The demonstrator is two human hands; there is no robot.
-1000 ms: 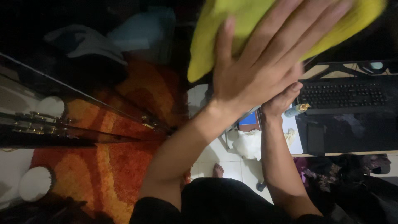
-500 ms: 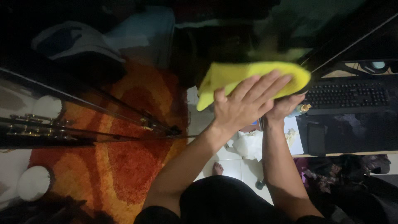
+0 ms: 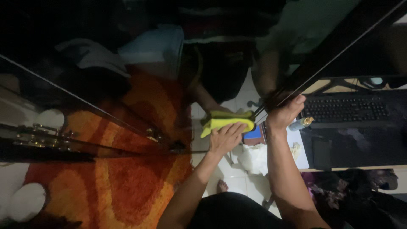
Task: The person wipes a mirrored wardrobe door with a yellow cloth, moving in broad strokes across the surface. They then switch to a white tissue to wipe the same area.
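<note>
A large dark reflective glass pane [image 3: 127, 63] stands tilted in front of me, mirroring my arms and body. My left hand [image 3: 227, 138] presses a folded yellow cloth [image 3: 224, 123] flat against the pane near its lower corner, fingers lying over the cloth. To the right, my right hand [image 3: 285, 112] grips the pane's slanted right edge, with its fingers curled around it. The two hands are a short distance apart. The cloth's reflection shows just above it.
An orange and red rug [image 3: 127, 186] lies under the pane at left. A desk at right holds a black keyboard [image 3: 349, 108], a small bottle [image 3: 302, 123] and a dark phone [image 3: 321, 152]. Crumpled white paper [image 3: 254, 157] lies on the tiled floor near my foot [image 3: 221, 185].
My left hand has slid the yellow cloth down the glass, from the top of the view to the pane's lower corner. The right hand has stayed on the edge.
</note>
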